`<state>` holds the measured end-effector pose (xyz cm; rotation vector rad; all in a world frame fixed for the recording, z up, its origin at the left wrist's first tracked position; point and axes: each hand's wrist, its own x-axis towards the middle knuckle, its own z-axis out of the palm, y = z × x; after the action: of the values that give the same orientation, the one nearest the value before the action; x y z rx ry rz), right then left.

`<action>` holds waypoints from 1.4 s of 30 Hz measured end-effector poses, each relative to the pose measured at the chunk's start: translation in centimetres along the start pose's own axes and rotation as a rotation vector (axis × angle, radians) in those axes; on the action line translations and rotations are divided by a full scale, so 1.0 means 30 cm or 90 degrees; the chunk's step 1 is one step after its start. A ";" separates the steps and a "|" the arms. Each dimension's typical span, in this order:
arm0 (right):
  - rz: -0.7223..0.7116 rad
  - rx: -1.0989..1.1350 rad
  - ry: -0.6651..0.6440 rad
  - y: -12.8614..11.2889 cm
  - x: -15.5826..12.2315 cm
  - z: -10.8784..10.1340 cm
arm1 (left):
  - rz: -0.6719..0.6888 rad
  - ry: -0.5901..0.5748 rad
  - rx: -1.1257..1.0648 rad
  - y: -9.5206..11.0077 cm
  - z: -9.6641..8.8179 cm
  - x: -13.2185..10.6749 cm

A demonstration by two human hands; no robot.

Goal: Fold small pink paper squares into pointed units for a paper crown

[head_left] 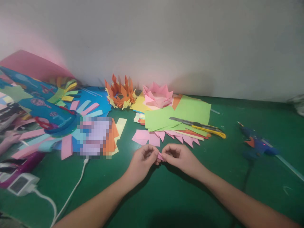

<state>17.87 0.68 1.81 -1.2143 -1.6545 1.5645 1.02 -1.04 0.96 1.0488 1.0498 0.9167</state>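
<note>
Left hand (145, 160) and right hand (180, 157), nearly meeting, fingers curled; both pinch a small pink paper piece (160, 156) between them over the green table (152, 196). Beyond: pink cut-outs (154, 139), then green sheets (156, 120) bearing a cutter knife (197, 124).

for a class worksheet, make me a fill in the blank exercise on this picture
1. The left hand and right hand pinch a small paper piece coloured ____.
2. The utility knife lies mostly on light ____ sheets.
3. The glue gun is mostly ____.
4. In the picture, the orange paper crown stands to the ____ of the pink paper crown.

Missing words: pink; green; blue; left.
</note>
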 end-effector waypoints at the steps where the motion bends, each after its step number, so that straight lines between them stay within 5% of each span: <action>1: 0.000 0.000 -0.001 0.001 0.001 0.000 | 0.000 -0.004 -0.003 0.000 0.000 0.001; 14: 0.029 0.026 -0.025 -0.013 0.002 -0.008 | 0.080 0.047 0.092 -0.001 0.003 -0.013; 42: -0.030 -0.048 -0.004 0.004 -0.010 0.013 | -0.003 0.025 -0.060 0.009 0.015 -0.008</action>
<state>17.68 0.23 1.69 -1.1996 -1.7474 1.4915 1.36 -1.28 1.35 0.9527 1.0314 0.9767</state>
